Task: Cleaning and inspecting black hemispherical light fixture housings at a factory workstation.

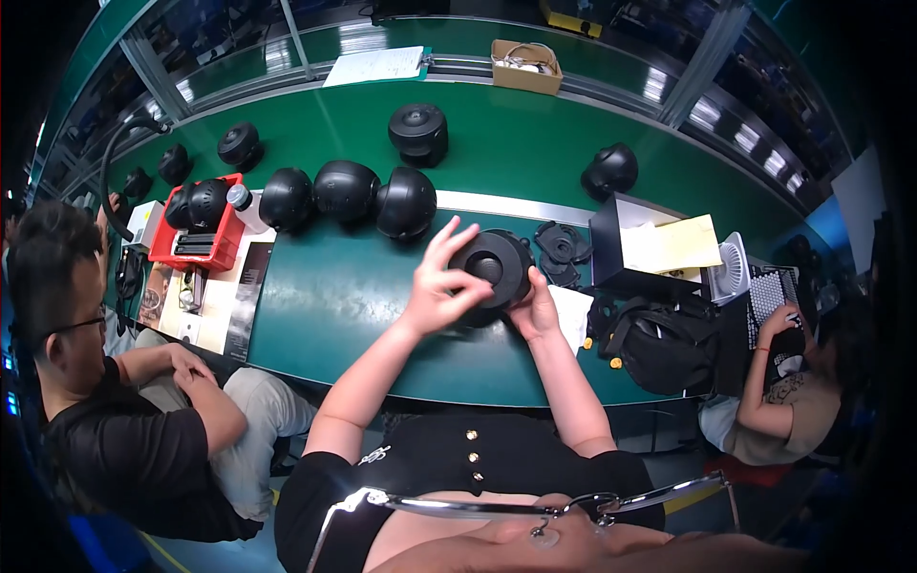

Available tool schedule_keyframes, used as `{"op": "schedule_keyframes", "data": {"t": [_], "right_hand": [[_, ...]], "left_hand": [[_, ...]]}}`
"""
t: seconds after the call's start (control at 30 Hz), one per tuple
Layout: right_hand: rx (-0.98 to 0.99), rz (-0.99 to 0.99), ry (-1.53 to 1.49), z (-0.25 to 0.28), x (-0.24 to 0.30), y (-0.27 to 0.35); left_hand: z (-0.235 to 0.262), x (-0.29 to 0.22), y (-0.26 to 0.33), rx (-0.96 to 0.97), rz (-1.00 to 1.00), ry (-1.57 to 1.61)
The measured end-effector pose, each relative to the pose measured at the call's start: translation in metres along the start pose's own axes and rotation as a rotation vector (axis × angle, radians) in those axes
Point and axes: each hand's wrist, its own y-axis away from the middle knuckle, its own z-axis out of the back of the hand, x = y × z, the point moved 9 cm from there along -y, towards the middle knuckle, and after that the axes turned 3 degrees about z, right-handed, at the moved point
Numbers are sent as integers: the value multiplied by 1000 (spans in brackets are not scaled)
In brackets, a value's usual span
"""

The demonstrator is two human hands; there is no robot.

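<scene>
Fingers (pixel 441 250) of the left hand (pixel 435 291) spread over the black round housing (pixel 492 263) (right hand (pixel 535 310) cups its side).

Three black dome housings (pixel 346 191) sit in a row near the middle of the green bench (pixel 334 306). One more black dome (pixel 609 170) sits toward its right edge, and one cylindrical black unit (pixel 418 134) stands toward the far edge. Three smaller black domes (pixel 239 145) lie toward the far left corner. There is one red bin (pixel 225 250), one cardboard box (pixel 525 65) and one black backpack (pixel 664 346). Two other people sit nearby.
</scene>
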Motion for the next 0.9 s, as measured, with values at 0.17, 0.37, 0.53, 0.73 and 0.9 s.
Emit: {"op": "schedule_keyframes", "data": {"t": [0.17, 0.37, 0.53, 0.73, 0.9], "right_hand": [[-133, 224, 179, 0, 61, -31], [-374, 1095, 1519, -78, 148, -109], [-138, 816, 2268, -65, 111, -188], [-1135, 811, 2006, -54, 225, -131], [-1039, 591, 1501, 37, 221, -121]], "left_hand": [[61, 49, 15, -572, 139, -77], [23, 58, 34, -450, 123, -134], [9, 44, 25, -305, 42, -247], [-4, 49, 24, -203, 43, -219], [-14, 43, 19, -135, 9, -195]]}}
